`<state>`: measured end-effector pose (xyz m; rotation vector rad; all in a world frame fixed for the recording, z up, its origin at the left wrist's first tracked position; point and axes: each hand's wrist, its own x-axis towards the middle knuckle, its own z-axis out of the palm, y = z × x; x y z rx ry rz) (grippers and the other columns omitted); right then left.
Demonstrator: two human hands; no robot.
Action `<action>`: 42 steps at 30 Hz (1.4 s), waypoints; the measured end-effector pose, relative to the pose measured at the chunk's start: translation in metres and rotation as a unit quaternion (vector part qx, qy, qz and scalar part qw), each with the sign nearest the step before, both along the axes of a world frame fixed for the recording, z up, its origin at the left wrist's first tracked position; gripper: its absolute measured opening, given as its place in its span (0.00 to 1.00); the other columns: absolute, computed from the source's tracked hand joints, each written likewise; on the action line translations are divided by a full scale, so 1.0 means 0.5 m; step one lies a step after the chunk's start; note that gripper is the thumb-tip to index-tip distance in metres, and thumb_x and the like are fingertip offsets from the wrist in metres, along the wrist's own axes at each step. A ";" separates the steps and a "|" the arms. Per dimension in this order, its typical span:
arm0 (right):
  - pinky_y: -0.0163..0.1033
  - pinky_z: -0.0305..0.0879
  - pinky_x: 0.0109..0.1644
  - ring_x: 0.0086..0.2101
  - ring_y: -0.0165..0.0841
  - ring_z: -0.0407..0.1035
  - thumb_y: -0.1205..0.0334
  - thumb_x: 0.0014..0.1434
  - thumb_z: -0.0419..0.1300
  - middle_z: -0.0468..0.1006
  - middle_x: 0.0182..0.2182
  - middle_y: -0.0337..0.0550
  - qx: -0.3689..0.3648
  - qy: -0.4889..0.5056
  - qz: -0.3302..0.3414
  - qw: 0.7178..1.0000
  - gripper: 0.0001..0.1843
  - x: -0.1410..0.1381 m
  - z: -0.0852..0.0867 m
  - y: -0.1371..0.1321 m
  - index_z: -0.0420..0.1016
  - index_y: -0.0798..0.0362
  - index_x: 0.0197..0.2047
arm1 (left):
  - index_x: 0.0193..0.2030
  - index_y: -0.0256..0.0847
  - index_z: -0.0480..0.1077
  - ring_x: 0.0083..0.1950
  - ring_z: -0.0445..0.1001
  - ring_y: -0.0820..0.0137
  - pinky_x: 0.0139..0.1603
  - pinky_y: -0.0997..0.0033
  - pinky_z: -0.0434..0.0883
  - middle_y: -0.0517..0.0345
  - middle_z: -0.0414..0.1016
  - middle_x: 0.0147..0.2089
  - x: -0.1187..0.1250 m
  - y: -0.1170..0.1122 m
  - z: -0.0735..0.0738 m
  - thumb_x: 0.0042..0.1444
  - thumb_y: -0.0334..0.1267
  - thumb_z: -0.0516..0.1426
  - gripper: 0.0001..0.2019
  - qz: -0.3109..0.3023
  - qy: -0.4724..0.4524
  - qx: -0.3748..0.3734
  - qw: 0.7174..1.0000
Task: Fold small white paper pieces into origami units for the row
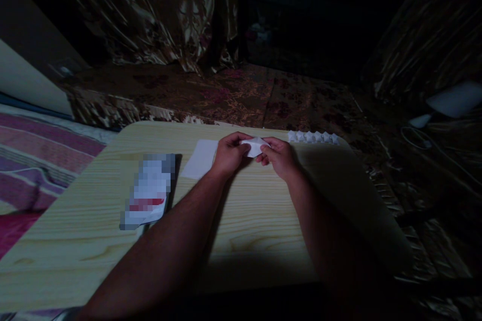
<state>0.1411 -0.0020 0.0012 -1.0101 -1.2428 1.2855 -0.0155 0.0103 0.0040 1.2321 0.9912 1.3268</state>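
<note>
A small piece of folded white paper (255, 146) is held between my two hands, above the far part of the wooden table. My left hand (229, 153) pinches its left end, thumb on top. At its right end my right hand (279, 154) grips it between thumb and fingers, with the other fingers curled below. Flat white paper (199, 159) lies just left of my left hand, partly hidden behind it. Several small folded white paper pieces (312, 137) stand in a row along the far right edge of the table.
The light wooden table (259, 230) has rounded corners. On its left lies a flat blurred object (150, 190) with a red strip. A striped bed cover (30, 155) is at the left, patterned cloth (211, 93) beyond the table, and a white lamp (455, 100) at the right.
</note>
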 end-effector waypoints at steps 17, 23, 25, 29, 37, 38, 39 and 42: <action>0.35 0.66 0.26 0.23 0.32 0.73 0.65 0.47 0.58 0.77 0.22 0.42 -0.033 0.058 0.036 0.997 0.09 0.009 0.004 -0.003 0.76 0.56 0.33 | 0.29 0.37 0.75 0.22 0.64 0.74 0.23 0.73 0.60 0.59 0.71 0.23 -0.002 0.000 0.002 0.45 0.38 0.60 0.07 0.004 -0.011 -0.008 1.000; 0.34 0.67 0.26 0.23 0.31 0.72 0.59 0.48 0.61 0.77 0.21 0.41 -0.023 0.050 0.035 0.998 0.10 0.009 0.007 -0.005 0.77 0.55 0.32 | 0.30 0.37 0.72 0.21 0.63 0.77 0.23 0.76 0.59 0.61 0.70 0.22 0.002 -0.003 0.002 0.42 0.40 0.65 0.10 0.002 -0.003 0.002 1.000; 0.33 0.66 0.25 0.22 0.30 0.71 0.57 0.47 0.64 0.77 0.22 0.40 -0.017 0.038 0.022 0.999 0.10 0.007 0.005 -0.004 0.76 0.55 0.31 | 0.31 0.37 0.72 0.22 0.64 0.77 0.23 0.76 0.59 0.61 0.71 0.23 0.003 -0.003 0.000 0.42 0.40 0.65 0.11 0.003 -0.004 0.000 1.000; 0.33 0.66 0.23 0.20 0.29 0.70 0.57 0.45 0.67 0.76 0.20 0.38 0.003 0.008 0.007 1.000 0.11 0.002 0.001 -0.002 0.74 0.54 0.31 | 0.32 0.38 0.72 0.22 0.66 0.76 0.24 0.76 0.61 0.60 0.72 0.24 0.004 -0.003 -0.003 0.42 0.40 0.65 0.11 -0.001 -0.006 -0.004 1.000; 0.32 0.65 0.23 0.19 0.27 0.69 0.64 0.45 0.64 0.76 0.23 0.35 0.023 -0.004 -0.006 1.000 0.19 -0.002 0.003 0.000 0.72 0.51 0.43 | 0.33 0.37 0.72 0.22 0.66 0.76 0.23 0.76 0.62 0.60 0.72 0.25 0.002 -0.002 -0.006 0.42 0.40 0.65 0.13 -0.002 0.006 -0.001 1.000; 0.32 0.65 0.23 0.19 0.27 0.69 0.65 0.44 0.64 0.77 0.24 0.35 0.024 -0.004 -0.007 1.000 0.20 -0.002 0.003 0.000 0.72 0.51 0.43 | 0.33 0.37 0.72 0.23 0.66 0.76 0.24 0.76 0.62 0.60 0.73 0.25 0.002 -0.002 -0.006 0.42 0.41 0.65 0.13 0.001 0.008 -0.003 1.000; 0.32 0.65 0.23 0.20 0.27 0.69 0.65 0.44 0.64 0.77 0.25 0.35 0.025 -0.005 -0.010 1.000 0.20 -0.003 0.002 0.001 0.72 0.51 0.43 | 0.33 0.37 0.72 0.23 0.66 0.76 0.24 0.76 0.62 0.60 0.73 0.25 0.002 -0.003 -0.005 0.42 0.41 0.65 0.13 0.002 0.009 -0.004 1.000; 0.32 0.66 0.24 0.21 0.26 0.69 0.65 0.44 0.63 0.78 0.27 0.36 0.030 -0.019 -0.024 0.999 0.19 -0.005 0.004 0.000 0.73 0.52 0.42 | 0.35 0.36 0.73 0.25 0.68 0.74 0.26 0.75 0.64 0.58 0.74 0.28 0.002 -0.005 -0.002 0.42 0.42 0.65 0.14 -0.015 0.019 -0.001 1.000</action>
